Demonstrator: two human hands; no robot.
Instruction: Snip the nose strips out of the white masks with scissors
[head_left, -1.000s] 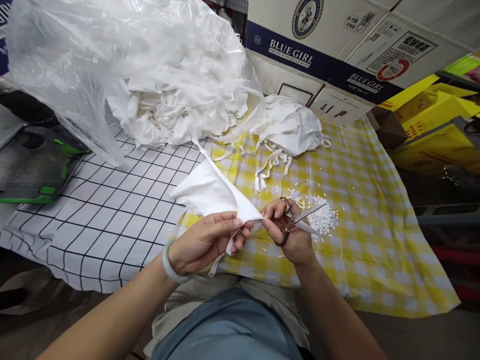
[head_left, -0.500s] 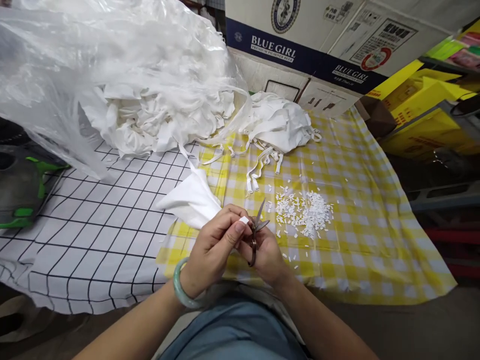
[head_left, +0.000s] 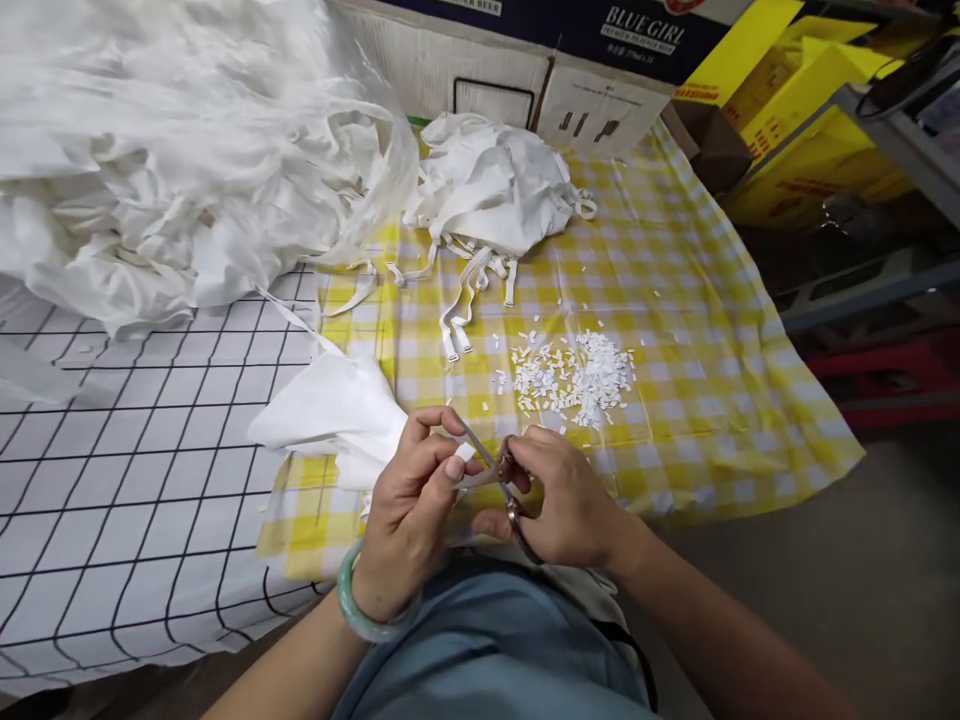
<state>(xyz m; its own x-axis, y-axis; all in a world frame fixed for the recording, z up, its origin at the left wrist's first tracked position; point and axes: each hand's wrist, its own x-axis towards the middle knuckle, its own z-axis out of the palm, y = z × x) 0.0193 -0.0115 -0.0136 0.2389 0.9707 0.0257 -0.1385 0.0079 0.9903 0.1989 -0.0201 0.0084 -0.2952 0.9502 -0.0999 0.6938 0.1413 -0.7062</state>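
Observation:
My left hand (head_left: 416,500), with a green bangle (head_left: 352,600) at its wrist, pinches the end of a white fabric strap (head_left: 465,452) between thumb and fingers. White cloth (head_left: 337,415) trails from behind this hand across the table. My right hand (head_left: 570,500) grips a pair of scissors (head_left: 496,468) by the handles. Their blades are spread and point at the strap end, close to the left fingertips. Beyond the hands lies a scatter of small white clippings (head_left: 592,375).
A heap of white garments with straps (head_left: 495,185) lies farther back. At the left, a clear plastic bag (head_left: 367,110) holds more white cloth. A cardboard box (head_left: 480,50) stands behind. Yellow checked (head_left: 712,400) and black-lined white coverings (head_left: 150,480) lie on the table.
My right hand has turned the scissors, so the blades now point left around the strap end. The view has shifted right and down. My left hand keeps its pinch.

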